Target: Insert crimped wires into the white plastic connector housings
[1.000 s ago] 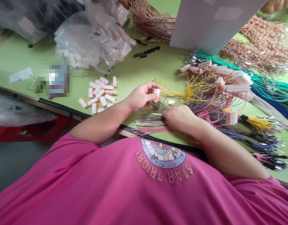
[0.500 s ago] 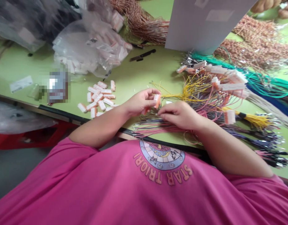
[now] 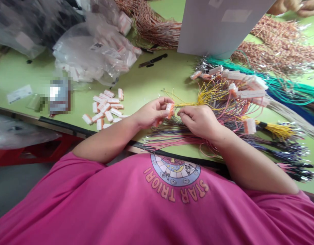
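1. Left hand (image 3: 149, 113): fingers closed around one small orange-and-white connector (image 3: 169, 110), held upright just above the green table (image 3: 157, 76), near the frame's centre.
2. Right hand (image 3: 197, 119): fingertips pinched together right at the connector's 3 o'clock side. Whether they grip a wire end cannot be told.
3. Loose wires (image 3: 169, 136): a fan of pink, purple and grey strands lies under both hands. Too many to count.
4. Spare connectors (image 3: 105, 108): one loose heap at 9 o'clock of the left hand, roughly fifteen pieces, lying on the table well apart from the hands.
5. Finished harnesses (image 3: 238, 92): at 2 o'clock of the right hand, a tangle of yellow and pink leads with about ten white housings attached.
6. Yellow bundle (image 3: 281, 129): one, tied, at 3 o'clock.
7. Plastic bags (image 3: 95, 54): at least two at 11 o'clock, holding more housings.
8. White board (image 3: 220, 23): one, standing at 1 o'clock.
9. Another person's hand (image 3: 292, 6) shows at the top right corner.
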Tool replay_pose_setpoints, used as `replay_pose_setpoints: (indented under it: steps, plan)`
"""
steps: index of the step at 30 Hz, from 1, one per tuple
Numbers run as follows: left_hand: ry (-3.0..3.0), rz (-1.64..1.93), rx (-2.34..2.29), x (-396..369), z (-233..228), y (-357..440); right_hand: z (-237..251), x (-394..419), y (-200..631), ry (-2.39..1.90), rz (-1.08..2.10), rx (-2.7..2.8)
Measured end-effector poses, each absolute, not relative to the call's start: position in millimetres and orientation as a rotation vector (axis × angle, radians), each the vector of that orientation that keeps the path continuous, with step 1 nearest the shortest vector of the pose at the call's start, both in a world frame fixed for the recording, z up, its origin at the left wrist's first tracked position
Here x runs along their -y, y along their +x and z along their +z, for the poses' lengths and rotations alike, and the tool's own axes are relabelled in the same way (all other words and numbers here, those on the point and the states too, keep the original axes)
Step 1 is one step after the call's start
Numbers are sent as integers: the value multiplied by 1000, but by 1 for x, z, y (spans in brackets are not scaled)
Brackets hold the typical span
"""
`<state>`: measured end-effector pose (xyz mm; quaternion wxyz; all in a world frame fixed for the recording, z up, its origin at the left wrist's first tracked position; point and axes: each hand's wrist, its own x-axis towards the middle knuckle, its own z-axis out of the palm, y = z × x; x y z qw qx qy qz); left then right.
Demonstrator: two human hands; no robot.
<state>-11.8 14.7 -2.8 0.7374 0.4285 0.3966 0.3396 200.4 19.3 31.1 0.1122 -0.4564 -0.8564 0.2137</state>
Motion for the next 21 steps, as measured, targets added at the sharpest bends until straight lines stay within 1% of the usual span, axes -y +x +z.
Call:
replay_pose_setpoints:
  steps: [12,16,21]
  plan:
    - [1093,808,-928,-13,-5,-8,30,-29,200,-1310,1072,2299]
    - [1162,854,-932,-13,-8,-7,31,-31,200,-1338,1155,2191]
    - [1160,867,-938,-13,-11,-5,29,-30,198,-1254,1227,2211]
